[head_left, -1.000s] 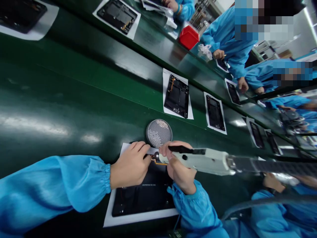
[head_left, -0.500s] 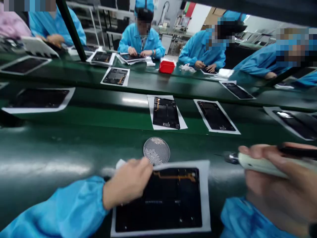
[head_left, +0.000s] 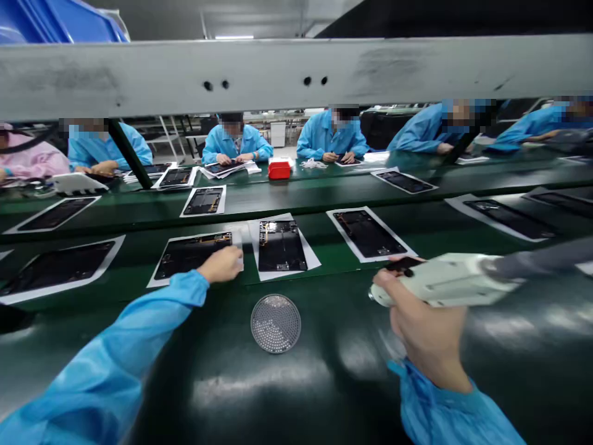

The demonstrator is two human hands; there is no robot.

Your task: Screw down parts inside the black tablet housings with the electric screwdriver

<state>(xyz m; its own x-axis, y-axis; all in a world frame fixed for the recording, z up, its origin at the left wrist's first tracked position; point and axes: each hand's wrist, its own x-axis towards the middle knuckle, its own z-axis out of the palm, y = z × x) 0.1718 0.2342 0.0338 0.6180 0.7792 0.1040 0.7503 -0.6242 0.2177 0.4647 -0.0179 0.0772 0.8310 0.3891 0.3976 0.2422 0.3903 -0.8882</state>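
Note:
My left hand [head_left: 223,265] reaches forward onto the green belt and rests, fingers curled, on the near right corner of a white sheet carrying a black tablet panel [head_left: 192,254]. My right hand [head_left: 426,327] is wrapped around a white electric screwdriver [head_left: 445,279] held level above the near ledge, its tip pointing left. A round perforated metal screw tray [head_left: 275,323] lies on the dark ledge between my two hands. Another panel on white paper [head_left: 280,246] lies just right of my left hand.
More panels on white sheets [head_left: 368,233] lie along the green conveyor [head_left: 324,259] and the far bench. Several people in blue coats work across the line, beside a red box [head_left: 279,170]. A grey metal beam [head_left: 296,74] crosses overhead.
My left hand has pushed the panel and its sheet from the near ledge out onto the belt. The screwdriver has lifted off the panel and swung right. My head has risen to look along the line.

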